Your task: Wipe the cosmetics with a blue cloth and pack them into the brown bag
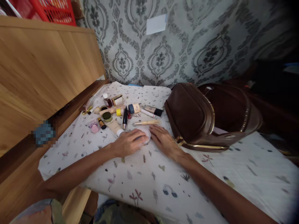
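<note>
My left hand rests on the bed-like surface with its fingers curled over a round, pale compact, whose near side is covered by the fingers. Just to the right, my right hand lies flat, fingertips close to the compact's edge; I cannot tell whether they touch it. A slim makeup brush lies beyond both hands. A beige squeeze tube with a white cap points at my left hand. Behind it are a black, pen-shaped tube and a round dark-green-lidded jar.
A brown leather bag stands unzipped at the right. Several cosmetics, including a blue-capped bottle and a foundation bottle, are spread on the patterned white cloth. A wooden cabinet borders the left; a wallpapered wall rises behind.
</note>
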Tool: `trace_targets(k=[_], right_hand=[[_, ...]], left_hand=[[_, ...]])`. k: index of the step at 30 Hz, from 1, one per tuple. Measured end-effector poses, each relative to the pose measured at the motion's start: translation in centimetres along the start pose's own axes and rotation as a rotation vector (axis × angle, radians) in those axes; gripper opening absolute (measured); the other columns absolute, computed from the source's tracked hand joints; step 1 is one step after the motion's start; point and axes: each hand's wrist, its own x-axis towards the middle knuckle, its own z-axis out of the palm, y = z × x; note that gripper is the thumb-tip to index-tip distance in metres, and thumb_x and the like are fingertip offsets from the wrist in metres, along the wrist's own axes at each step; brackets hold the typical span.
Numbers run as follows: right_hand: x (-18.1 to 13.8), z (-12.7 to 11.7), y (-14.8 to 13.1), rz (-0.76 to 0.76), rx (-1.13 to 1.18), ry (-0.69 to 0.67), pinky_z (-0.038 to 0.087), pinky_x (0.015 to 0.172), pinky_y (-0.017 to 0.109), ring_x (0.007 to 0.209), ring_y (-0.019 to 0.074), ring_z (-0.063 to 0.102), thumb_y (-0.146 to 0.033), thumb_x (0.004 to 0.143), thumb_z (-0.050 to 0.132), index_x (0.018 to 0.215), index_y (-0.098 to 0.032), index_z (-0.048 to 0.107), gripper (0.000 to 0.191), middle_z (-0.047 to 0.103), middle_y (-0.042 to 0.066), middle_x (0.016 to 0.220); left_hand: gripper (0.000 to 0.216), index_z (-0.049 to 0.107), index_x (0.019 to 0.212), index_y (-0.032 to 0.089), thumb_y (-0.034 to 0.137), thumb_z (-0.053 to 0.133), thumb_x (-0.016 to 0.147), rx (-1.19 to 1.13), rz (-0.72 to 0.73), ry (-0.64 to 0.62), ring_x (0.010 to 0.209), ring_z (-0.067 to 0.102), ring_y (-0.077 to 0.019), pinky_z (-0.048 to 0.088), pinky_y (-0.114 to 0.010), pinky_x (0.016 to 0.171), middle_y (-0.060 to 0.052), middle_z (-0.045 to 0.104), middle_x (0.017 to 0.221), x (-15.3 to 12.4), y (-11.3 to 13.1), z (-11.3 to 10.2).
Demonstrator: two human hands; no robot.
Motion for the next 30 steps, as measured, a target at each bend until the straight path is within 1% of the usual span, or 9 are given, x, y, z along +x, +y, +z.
trace_targets(k=[2,5,8,11,16,20,23,27,30], right_hand=[[-0.1,0.1,-0.1,0.017,-0.045,-0.032,0.044,0.113,0.059,0.139,0.0354,0.05,-0.024,0.101,0.038,0.124,-0.012,0.067,0.039,0.061,0.021,0.14],[-0.1,0.4,-0.2,0.055,-0.089,-0.038,0.041,0.115,0.058,0.145,0.0342,0.043,-0.025,0.102,0.037,0.132,-0.014,0.063,0.041,0.054,0.021,0.148],[-0.1,0.9,-0.2,0.128,-0.122,0.007,0.039,0.117,0.058,0.149,0.0357,0.035,-0.026,0.101,0.04,0.139,-0.014,0.058,0.044,0.044,0.022,0.156],[-0.1,1.0,-0.1,0.167,-0.11,0.029,0.039,0.117,0.057,0.149,0.0363,0.035,-0.026,0.101,0.04,0.14,-0.014,0.058,0.044,0.041,0.022,0.157],[-0.2,-0.3,-0.8,0.112,0.007,0.062,0.044,0.112,0.056,0.134,0.0341,0.053,-0.038,0.104,0.038,0.125,-0.015,0.067,0.042,0.061,0.02,0.137],[-0.3,-1.0,-1.7,-0.02,0.052,0.006,0.045,0.108,0.056,0.125,0.035,0.059,-0.053,0.095,0.058,0.135,-0.016,0.058,0.054,0.066,0.018,0.131],[-0.3,-0.8,-1.9,-0.039,0.052,-0.018,0.044,0.107,0.057,0.124,0.0362,0.059,-0.051,0.087,0.07,0.137,-0.015,0.055,0.063,0.065,0.02,0.131],[-0.3,-0.4,-1.6,-0.031,0.071,-0.007,0.045,0.105,0.054,0.124,0.0354,0.058,-0.034,0.085,0.071,0.13,-0.015,0.057,0.051,0.066,0.019,0.128],[-0.3,-0.3,-1.4,-0.038,0.065,-0.018,0.044,0.106,0.052,0.124,0.0346,0.057,-0.026,0.083,0.068,0.126,-0.013,0.059,0.045,0.064,0.019,0.13]], left_hand=[[0.027,0.06,0.119,0.016,0.023,0.039,0.104,-0.02,-0.131,0.016,0.107,0.064,-0.0211,0.057,-0.034,0.086,-0.011,0.069,0.114,-0.1,-0.7,0.1],[0.027,0.06,0.117,0.017,0.026,0.04,0.103,-0.013,-0.31,-0.068,0.104,0.065,-0.0237,0.058,-0.037,0.086,-0.01,0.069,0.109,-0.2,-2.2,0.3],[0.025,0.062,0.115,0.017,0.021,0.042,0.101,0.027,-0.424,-0.179,0.107,0.064,-0.0264,0.058,-0.041,0.088,-0.011,0.069,0.111,-0.1,-3.1,0.4],[0.026,0.062,0.116,0.018,0.016,0.044,0.098,0.063,-0.483,-0.217,0.115,0.062,-0.0268,0.058,-0.043,0.092,-0.012,0.067,0.12,-0.1,-3.5,0.5],[0.03,0.063,0.115,0.019,0.011,0.041,0.097,0.031,-0.456,-0.141,0.112,0.063,-0.025,0.057,-0.041,0.091,-0.01,0.069,0.114,-0.1,-3.1,0.1],[0.026,0.06,0.117,0.019,0.023,0.04,0.103,-0.144,-0.4,0.062,0.105,0.066,-0.0221,0.056,-0.038,0.092,-0.009,0.07,0.109,1.0,-2.0,-0.9],[0.026,0.056,0.122,0.019,0.032,0.04,0.105,-0.255,-0.362,0.153,0.112,0.064,-0.0216,0.053,-0.037,0.099,-0.01,0.068,0.116,2.3,-0.8,-1.0],[0.042,0.048,0.135,0.014,0.04,0.047,0.102,-0.226,-0.248,0.054,0.127,0.056,-0.0271,0.048,-0.045,0.107,-0.017,0.062,0.132,3.1,0.5,0.9],[0.043,0.052,0.132,0.013,0.041,0.052,0.1,-0.13,-0.269,-0.038,0.127,0.056,-0.0299,0.045,-0.049,0.109,-0.017,0.063,0.132,2.9,1.0,2.6]])
